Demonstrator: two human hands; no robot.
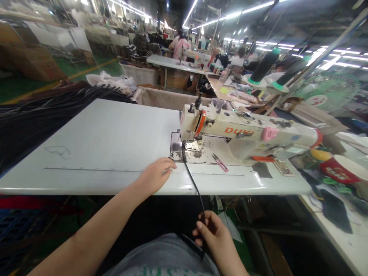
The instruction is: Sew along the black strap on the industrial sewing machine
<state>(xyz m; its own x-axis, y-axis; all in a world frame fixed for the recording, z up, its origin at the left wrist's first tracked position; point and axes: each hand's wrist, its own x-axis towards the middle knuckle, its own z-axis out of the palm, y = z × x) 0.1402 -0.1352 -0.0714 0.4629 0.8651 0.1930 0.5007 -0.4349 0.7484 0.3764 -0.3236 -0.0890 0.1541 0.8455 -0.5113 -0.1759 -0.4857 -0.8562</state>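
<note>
A sewing machine [244, 136] stands on a white table [115, 130]. From under its presser foot, a narrow black strip [191, 176] runs toward me and over the table's front edge. My right hand [214, 235] pinches this strip below the edge, near my lap. Left of the strip, my left hand [156, 174] rests on the tabletop by the corner of the needle plate [176, 147], its fingers stretched out and holding nothing that I can see. Pink-handled thread snips [220, 163] lie right of the needle.
Many black strips [57, 111] are heaped at the far left. Thread cones [264, 67] stand behind the machine. A dark fabric scrap [261, 170] and a small tray [284, 168] lie at the right, near a red tub [340, 168]. Other people [179, 48] sit farther back.
</note>
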